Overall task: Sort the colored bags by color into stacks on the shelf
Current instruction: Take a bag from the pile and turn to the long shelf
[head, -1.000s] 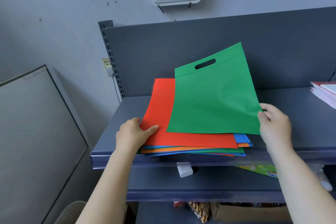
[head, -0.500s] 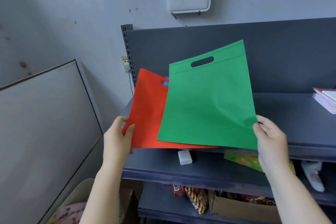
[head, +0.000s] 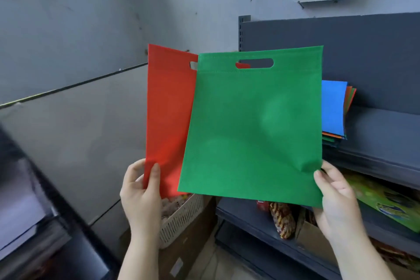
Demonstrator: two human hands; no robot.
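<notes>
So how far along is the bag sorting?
Barely started. No single-colour stack shows yet. In hand: the left hand pinches a red fabric bag, the right hand a green fabric bag. Left: the mixed pile of bags on the grey shelf.

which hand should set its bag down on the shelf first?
Right, probably. The right hand pinches the green bag at its lower right corner, on the side of the shelf and the mixed stack. The left hand holds the red bag farther out, away from the shelf.
</notes>
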